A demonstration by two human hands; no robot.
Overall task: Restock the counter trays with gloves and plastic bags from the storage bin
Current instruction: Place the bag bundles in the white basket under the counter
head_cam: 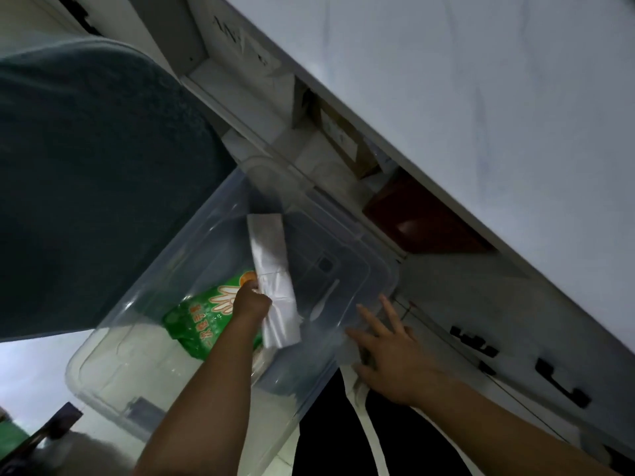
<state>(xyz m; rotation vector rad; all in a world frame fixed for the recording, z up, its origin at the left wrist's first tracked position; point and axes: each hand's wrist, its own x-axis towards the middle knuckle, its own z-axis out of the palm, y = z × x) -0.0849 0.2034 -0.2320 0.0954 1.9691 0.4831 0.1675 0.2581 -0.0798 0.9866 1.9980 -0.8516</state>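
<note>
A clear plastic storage bin point(113, 341) stands on the floor below the counter. Inside it my left hand point(251, 302) grips a long flat pack of clear plastic bags point(273, 269) and holds it up above the bin's bottom. Under that hand lies a green packet with orange and white print point(199, 324). My right hand point(388, 352) rests on the bin's near right rim with its fingers spread and straight. A white plastic spoon point(323, 300) lies on the bin's bottom.
The white counter front point(446, 97) runs diagonally above. Its open cupboard holds a cardboard box point(343, 139) and a dark red box point(422, 218). Black drawer handles point(560, 383) sit at the right. A person's dark green sleeve point(96, 183) fills the left.
</note>
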